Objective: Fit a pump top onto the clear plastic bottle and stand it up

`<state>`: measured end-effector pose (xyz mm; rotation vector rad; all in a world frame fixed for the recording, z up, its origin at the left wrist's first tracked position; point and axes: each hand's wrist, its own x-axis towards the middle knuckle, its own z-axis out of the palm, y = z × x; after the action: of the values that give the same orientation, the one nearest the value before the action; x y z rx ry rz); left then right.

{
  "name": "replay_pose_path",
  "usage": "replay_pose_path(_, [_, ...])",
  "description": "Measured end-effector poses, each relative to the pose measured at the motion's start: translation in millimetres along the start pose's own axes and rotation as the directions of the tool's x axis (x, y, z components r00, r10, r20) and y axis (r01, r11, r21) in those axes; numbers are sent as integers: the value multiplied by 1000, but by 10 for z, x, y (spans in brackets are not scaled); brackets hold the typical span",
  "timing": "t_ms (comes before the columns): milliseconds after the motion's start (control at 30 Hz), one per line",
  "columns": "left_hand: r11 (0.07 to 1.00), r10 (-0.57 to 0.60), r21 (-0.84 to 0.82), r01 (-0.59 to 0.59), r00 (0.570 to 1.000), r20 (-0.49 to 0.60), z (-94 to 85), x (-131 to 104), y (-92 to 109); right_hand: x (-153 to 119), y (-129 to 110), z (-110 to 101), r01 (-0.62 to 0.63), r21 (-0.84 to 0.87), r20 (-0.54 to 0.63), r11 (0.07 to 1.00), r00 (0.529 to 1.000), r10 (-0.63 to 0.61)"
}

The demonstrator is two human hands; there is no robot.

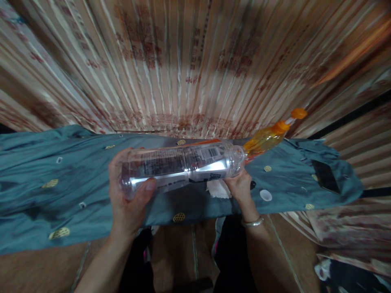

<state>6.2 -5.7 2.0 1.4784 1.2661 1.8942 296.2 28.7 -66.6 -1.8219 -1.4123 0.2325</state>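
A large clear plastic bottle [177, 165] lies sideways in the air above the cloth, its open neck pointing right. My left hand [130, 191] is wrapped round its base, thumb on the near side. At the neck end, my right hand [240, 183] grips the bottle from below; most of its fingers are hidden behind it. Just beyond the neck is a yellow-orange bottle [264, 140] with an orange pump-like top [298, 113], partly covered by the clear bottle. Below my right hand lies a crumpled white tissue [218, 189], and a round white cap [265, 195] is to its right.
A green cloth with yellow patterns [82, 175] covers the narrow table. Toward its right end lies a black phone [325, 176]. A pleated patterned curtain [183, 73] hangs right behind the table. Dark fabric [351, 276] is on the floor at lower right.
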Motion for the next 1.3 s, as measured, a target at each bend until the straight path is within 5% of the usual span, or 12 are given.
replay_pose_path(1300, [991, 117, -62, -116, 993, 9, 2, 31, -5, 12, 1, 1, -31, 11, 11, 999, 999, 31])
